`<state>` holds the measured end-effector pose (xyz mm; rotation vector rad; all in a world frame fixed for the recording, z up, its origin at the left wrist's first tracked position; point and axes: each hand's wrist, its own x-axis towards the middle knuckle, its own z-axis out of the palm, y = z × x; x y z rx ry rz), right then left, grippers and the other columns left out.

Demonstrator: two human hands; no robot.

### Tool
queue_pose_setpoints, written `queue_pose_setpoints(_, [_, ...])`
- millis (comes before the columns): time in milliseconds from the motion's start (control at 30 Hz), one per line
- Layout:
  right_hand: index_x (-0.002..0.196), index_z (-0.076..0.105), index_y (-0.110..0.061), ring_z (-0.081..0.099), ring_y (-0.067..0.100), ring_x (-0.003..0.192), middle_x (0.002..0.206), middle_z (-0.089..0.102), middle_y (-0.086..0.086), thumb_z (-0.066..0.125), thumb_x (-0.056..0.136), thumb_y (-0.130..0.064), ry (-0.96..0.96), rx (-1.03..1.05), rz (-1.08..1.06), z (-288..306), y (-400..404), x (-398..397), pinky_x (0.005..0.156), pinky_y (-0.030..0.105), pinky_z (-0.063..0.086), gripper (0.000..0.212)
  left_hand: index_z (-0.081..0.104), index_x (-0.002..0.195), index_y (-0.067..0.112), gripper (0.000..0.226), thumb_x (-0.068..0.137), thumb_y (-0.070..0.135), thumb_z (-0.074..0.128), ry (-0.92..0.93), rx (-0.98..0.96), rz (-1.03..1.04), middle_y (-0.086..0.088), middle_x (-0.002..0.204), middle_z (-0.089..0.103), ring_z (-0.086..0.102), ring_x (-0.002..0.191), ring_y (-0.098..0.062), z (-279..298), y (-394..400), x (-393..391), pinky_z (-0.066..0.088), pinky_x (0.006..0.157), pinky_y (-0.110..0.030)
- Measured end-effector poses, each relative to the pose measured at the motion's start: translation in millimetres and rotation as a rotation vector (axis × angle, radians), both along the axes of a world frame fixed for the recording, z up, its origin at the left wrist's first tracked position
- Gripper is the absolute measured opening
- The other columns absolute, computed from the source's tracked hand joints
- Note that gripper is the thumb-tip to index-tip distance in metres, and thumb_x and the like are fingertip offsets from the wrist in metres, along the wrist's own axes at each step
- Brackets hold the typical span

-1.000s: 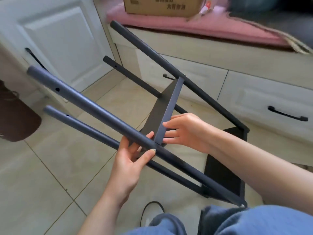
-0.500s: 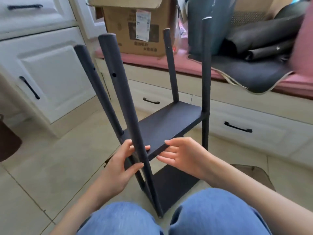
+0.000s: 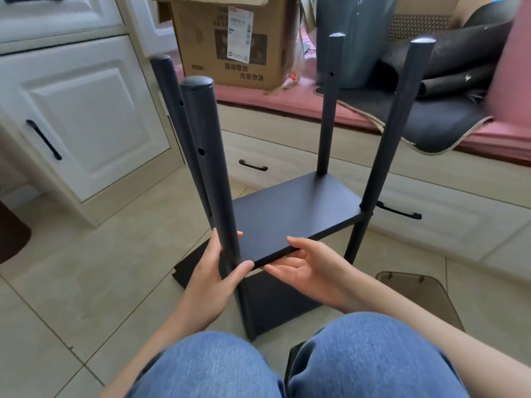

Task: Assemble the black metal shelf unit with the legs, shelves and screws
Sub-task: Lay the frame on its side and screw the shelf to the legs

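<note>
White cabinet point(image 3: 86, 124) far left, not involved. Shelf unit point(image 3: 287, 225) stands upright on the tile floor point(image 3: 100, 268), just in front of the person's knees, four legs up. Near-left leg point(image 3: 211, 168) closest to camera, open screw hole showing on it; far-left leg point(image 3: 172, 110) behind it also has a hole. Left hand point(image 3: 212, 280) grips the near-left leg where it meets the middle shelf point(image 3: 296, 216): thumb on the near side, fingers curled round the back, fingertip showing past the pole. Likely steadying the leg against the shelf corner. Right hand point(image 3: 313, 268) holds the near edge of the middle shelf, thumb on top, fingers extended underneath, a loose pinch, probably supporting that edge level. Bottom shelf point(image 3: 275, 297) sits low, by the floor. Far-right leg point(image 3: 330, 110) and near-right leg point(image 3: 393, 133) look joined to the shelf. Cardboard box point(image 3: 230, 44) and dark mats point(image 3: 431, 96) on the pink bench beyond. No screws or tool visible. Judgement: two shelves on, upper holes still empty, so roughly midway.
</note>
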<state>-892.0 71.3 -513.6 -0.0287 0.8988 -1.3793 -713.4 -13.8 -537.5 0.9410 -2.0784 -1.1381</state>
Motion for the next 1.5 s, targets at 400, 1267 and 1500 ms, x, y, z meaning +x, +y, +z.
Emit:
queue_pose_setpoints(400, [0.124, 0.051, 0.009, 0.069, 0.044, 0.100, 0.108, 0.067, 0.035, 0.045, 0.104, -0.029, -0.008, 0.122, -0.080, -9, -8, -9, 0.080, 0.042, 0.058, 0.043, 0.035, 0.142, 0.039, 0.057, 0.099, 0.011, 0.060, 0.061, 0.213, 0.186, 0.035, 0.125, 0.045, 0.041, 0.108, 0.032, -7, -9, -5, 0.030, 0.102, -0.011])
queue_pose_setpoints(1267, [0.116, 0.051, 0.002, 0.071, 0.033, 0.095, 0.108, 0.068, 0.026, 0.033, 0.108, -0.019, 0.101, 0.084, -0.426, -11, 1, -25, 0.077, 0.037, 0.058, 0.028, 0.057, 0.133, 0.032, 0.051, 0.095, -0.003, 0.059, 0.175, 0.256, 0.214, 0.025, 0.132, 0.053, 0.047, 0.121, 0.014, -6, -52, -62, 0.037, 0.097, -0.012])
queue_pose_setpoints(1500, [0.113, 0.055, -0.003, 0.072, 0.029, 0.099, 0.106, 0.073, 0.021, 0.033, 0.109, -0.021, 0.138, 0.070, -0.398, -12, 0, -25, 0.086, 0.036, 0.056, 0.029, 0.060, 0.122, 0.034, 0.044, 0.095, -0.001, 0.061, 0.227, 0.297, 0.219, 0.017, 0.134, 0.058, 0.050, 0.128, -0.002, -8, -62, -70, 0.038, 0.099, -0.019])
